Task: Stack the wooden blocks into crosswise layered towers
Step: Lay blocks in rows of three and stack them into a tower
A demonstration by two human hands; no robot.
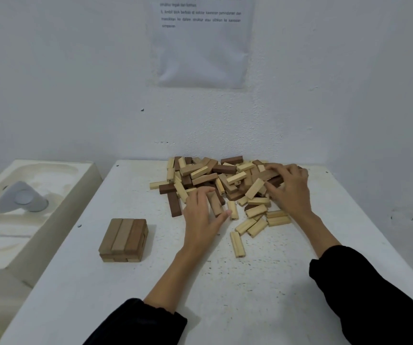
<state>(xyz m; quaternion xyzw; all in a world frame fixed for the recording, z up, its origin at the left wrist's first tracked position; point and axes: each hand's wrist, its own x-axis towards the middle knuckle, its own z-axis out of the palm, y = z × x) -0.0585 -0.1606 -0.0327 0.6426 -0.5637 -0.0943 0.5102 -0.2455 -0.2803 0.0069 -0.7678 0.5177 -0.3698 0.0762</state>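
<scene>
A loose pile of wooden blocks [210,178], pale and dark brown, lies at the far middle of the white table [150,295]. A short tower [123,240] of two crosswise layers, three blocks on top, stands to the left. My left hand [201,215] pinches a mid-brown block [215,204] at the pile's near edge, thumb against its lower end. My right hand [290,188] reaches into the pile's right side, its fingers curled round a dark brown block [272,176].
Several pale blocks [250,226] lie scattered in front of the pile. A cream moulded tray [58,195] with a grey object [22,197] sits left of the table. A printed sheet [201,41] hangs on the white wall behind.
</scene>
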